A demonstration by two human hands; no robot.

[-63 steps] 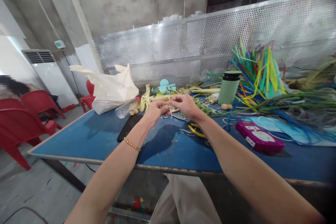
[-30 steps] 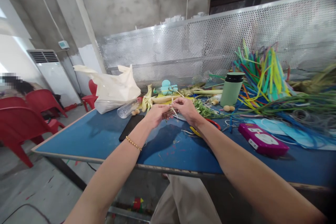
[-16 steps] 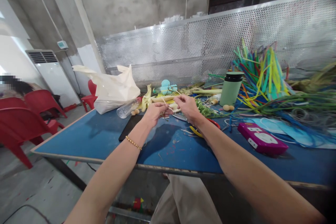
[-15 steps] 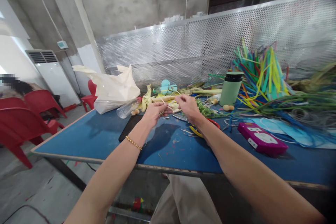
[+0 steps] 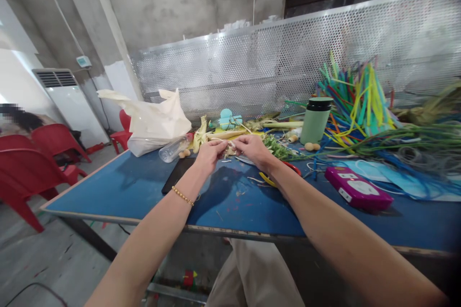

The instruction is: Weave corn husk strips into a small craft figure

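Note:
Above the blue table (image 5: 118, 192), my left hand (image 5: 211, 154) and my right hand (image 5: 252, 149) nearly meet at the fingertips. Both are closed in a pinch on a thin pale strip (image 5: 231, 143), whose loose ends stick up past the fingers. What kind of strip it is, I cannot make out. A gold bead bracelet (image 5: 183, 195) circles my left wrist. Under my right wrist lie scissors or pliers with red (image 5: 292, 168) and yellow handles (image 5: 267, 180), partly hidden by the arm. A dark flat tablet or phone (image 5: 177, 175) rests beside my left forearm.
Along the back stand a white plastic bag (image 5: 158, 122), a clear bottle (image 5: 173, 149), pale husks (image 5: 200, 136) and a green tumbler (image 5: 317, 120). On the right are colourful strips (image 5: 367, 100), green stems (image 5: 414, 139) and a magenta box (image 5: 358, 188). Red chairs (image 5: 32, 172) are at left.
My hands have come closer together, the right one moving left, so the fingertips now almost touch around the pale strip. The things on the table stay where they were.

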